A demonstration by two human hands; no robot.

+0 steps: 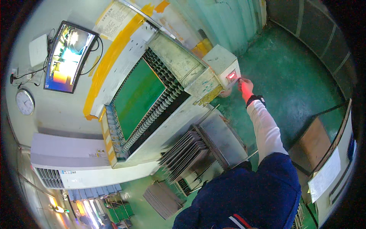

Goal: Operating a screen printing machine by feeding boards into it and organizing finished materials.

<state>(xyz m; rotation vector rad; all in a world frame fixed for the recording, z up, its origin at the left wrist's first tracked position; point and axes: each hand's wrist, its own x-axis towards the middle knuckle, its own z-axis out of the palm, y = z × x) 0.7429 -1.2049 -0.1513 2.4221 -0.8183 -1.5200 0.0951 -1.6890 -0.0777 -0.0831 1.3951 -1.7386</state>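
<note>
My right hand (246,87), with a dark wristband and a white sleeve, reaches out to a small pale control box (222,61) at the corner of a machine. Its fingers are curled together at the box's front face, right beside a glowing red display (231,76). What the fingertips grip or press there is too small to make out. Behind the box, a large flat green panel (139,97) lies on the rollers (154,114) of the machine's conveyor. My left hand is out of the picture.
Beside the machine stands a rack with several upright dark plates (187,152). A stack of grey boards (163,199) is on the green floor (274,72). A monitor (69,57) and a clock (25,102) hang at the left, above a white air conditioner (103,175). A brown board (310,145) leans at the right.
</note>
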